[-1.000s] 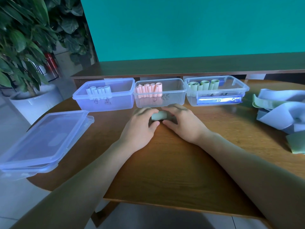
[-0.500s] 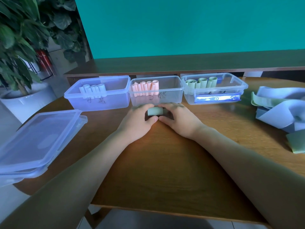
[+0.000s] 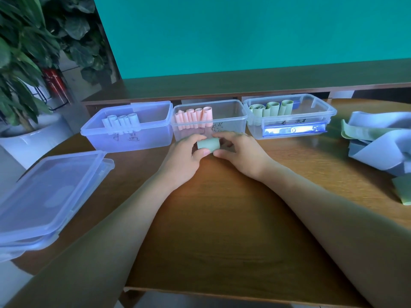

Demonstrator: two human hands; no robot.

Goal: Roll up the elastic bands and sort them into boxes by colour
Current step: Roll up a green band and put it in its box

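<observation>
From the head view, your left hand (image 3: 184, 155) and right hand (image 3: 241, 153) both curl round the green roll (image 3: 208, 144), thumbs in front and fingers behind, pinching it just above the table (image 3: 222, 218) right in front of the pink box (image 3: 210, 121). The green box (image 3: 289, 116), holding other green rolls, stands to its right; the blue box (image 3: 129, 127) to its left. The roll looks finished, so the likely next step is carrying it right.

Your main risk is springback: elastic wants to uncoil, so if you loosen one hand before the other has the free end pinned, the roll may open. The nearest box is pink, so dropping it straight ahead would mis-sort. The unrolled bands (image 3: 378, 141) lie well apart at the right edge.
</observation>
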